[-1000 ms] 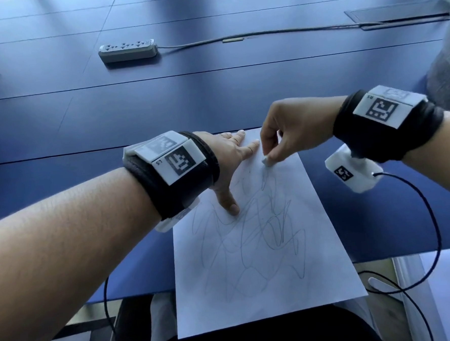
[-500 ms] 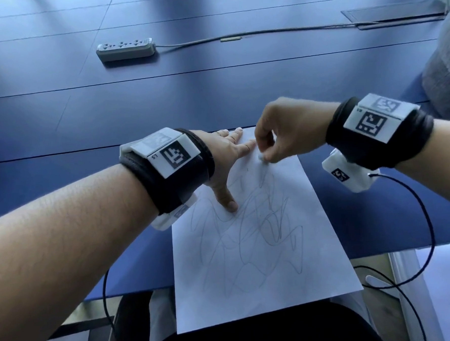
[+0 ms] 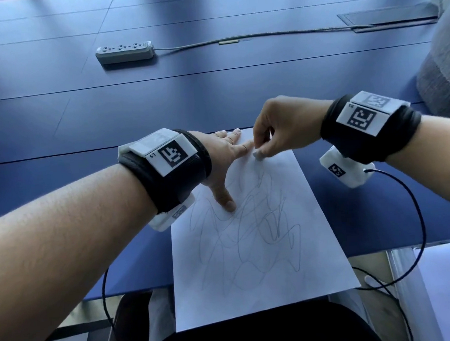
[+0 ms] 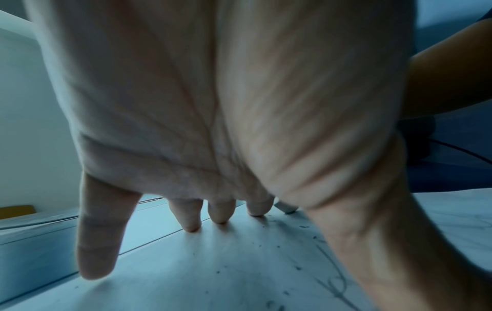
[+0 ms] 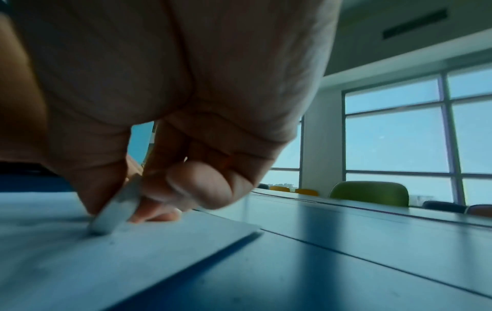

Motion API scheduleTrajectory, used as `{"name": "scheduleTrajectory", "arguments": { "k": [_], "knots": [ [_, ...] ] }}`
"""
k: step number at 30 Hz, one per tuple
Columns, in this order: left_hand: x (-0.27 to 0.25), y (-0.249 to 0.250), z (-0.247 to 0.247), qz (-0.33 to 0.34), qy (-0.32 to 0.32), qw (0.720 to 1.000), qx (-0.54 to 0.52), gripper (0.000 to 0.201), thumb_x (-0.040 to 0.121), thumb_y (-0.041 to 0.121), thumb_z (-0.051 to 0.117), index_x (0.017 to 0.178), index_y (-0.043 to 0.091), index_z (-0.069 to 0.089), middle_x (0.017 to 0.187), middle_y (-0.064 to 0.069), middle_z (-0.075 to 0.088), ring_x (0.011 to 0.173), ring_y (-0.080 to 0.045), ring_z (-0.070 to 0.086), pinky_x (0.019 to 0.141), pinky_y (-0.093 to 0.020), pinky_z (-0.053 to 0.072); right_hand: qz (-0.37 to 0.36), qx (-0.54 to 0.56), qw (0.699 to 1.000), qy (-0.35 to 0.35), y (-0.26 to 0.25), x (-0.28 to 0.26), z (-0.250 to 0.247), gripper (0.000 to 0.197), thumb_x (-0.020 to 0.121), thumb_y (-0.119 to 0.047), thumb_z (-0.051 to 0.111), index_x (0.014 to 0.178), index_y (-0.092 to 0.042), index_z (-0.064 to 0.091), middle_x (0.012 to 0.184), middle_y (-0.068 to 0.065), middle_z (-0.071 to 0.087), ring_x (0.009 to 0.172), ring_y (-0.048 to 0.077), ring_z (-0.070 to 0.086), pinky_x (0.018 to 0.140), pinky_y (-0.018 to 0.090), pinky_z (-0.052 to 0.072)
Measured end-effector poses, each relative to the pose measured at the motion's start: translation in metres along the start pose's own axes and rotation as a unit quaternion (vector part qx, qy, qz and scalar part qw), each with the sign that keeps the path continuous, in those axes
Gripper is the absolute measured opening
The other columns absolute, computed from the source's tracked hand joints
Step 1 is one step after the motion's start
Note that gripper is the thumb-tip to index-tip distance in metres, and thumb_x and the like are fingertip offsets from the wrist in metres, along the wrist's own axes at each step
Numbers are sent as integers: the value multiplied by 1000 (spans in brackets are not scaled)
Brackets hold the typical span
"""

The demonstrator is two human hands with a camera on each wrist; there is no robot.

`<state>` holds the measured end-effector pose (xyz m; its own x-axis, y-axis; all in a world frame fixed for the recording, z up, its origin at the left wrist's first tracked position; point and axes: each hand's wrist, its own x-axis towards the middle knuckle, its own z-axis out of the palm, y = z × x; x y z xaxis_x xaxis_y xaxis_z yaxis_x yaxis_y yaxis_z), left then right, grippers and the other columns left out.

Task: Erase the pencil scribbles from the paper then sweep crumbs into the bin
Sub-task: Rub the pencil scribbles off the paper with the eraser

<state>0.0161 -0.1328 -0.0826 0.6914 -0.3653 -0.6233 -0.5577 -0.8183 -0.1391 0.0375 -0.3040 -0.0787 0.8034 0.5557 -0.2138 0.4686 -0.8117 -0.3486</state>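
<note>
A white sheet of paper (image 3: pixel 250 261) covered in grey pencil scribbles (image 3: pixel 250 221) lies on the blue table, its near end overhanging the edge. My left hand (image 3: pixel 225 154) lies flat on the sheet's far left part, fingers spread and thumb pressing down. My right hand (image 3: pixel 274 135) pinches a small grey-white eraser (image 3: pixel 257 155) between thumb and fingers, its tip on the paper near the far edge. In the right wrist view the eraser (image 5: pixel 114 212) touches the sheet. Dark eraser crumbs (image 4: pixel 277 246) dot the paper (image 4: pixel 213 273) under my left hand (image 4: pixel 213 126).
A white power strip (image 3: pixel 125 52) with its cable lies farther back on the blue table (image 3: pixel 214 97). A recessed cable hatch (image 3: pixel 388 15) sits at the far right. A grey cushioned object (image 3: pixel 442 78) stands at the right edge. No bin is in view.
My right hand has slid the eraser a short way up the sheet toward the left index finger. The left hand stays planted on the paper.
</note>
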Motion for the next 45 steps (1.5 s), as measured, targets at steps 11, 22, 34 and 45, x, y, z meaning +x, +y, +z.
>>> {"name": "scheduleTrajectory", "arguments": {
  "k": [11, 22, 34, 45],
  "knots": [
    [-10, -1, 3, 2, 6, 1000, -15, 136, 62, 71, 76, 158, 23, -6, 166, 4, -4, 152, -15, 3, 120, -43, 23, 116, 304, 945, -26, 26, 10, -3, 15, 99, -11, 53, 86, -6, 53, 73, 12, 57, 54, 24, 62, 55, 34, 58],
    [-32, 71, 9, -72, -4, 997, 15, 119, 71, 93, 38, 153, 8, 22, 160, -17, 21, 145, -31, 27, 111, -51, 34, 153, 347, 924, -54, 31, 18, 0, 17, 101, -10, 45, 84, -10, 47, 70, 12, 52, 52, 23, 53, 49, 29, 48],
    [-53, 45, 45, -134, 14, 991, -6, 133, 67, 97, 19, 154, 0, -9, 164, -16, -9, 153, -27, 0, 118, -55, 14, 156, 344, 924, -55, 29, 17, 0, 16, 101, -11, 46, 86, -10, 47, 73, 13, 51, 55, 24, 52, 49, 29, 47],
    [-90, 10, 76, -201, -10, 979, -20, 132, 61, 97, 0, 153, 4, -18, 162, -15, -18, 152, -26, -9, 120, -52, 10, 157, 338, 927, -48, 27, 15, 1, 15, 101, -13, 48, 87, -9, 48, 71, 11, 52, 55, 23, 52, 52, 30, 47]
  ]
}}
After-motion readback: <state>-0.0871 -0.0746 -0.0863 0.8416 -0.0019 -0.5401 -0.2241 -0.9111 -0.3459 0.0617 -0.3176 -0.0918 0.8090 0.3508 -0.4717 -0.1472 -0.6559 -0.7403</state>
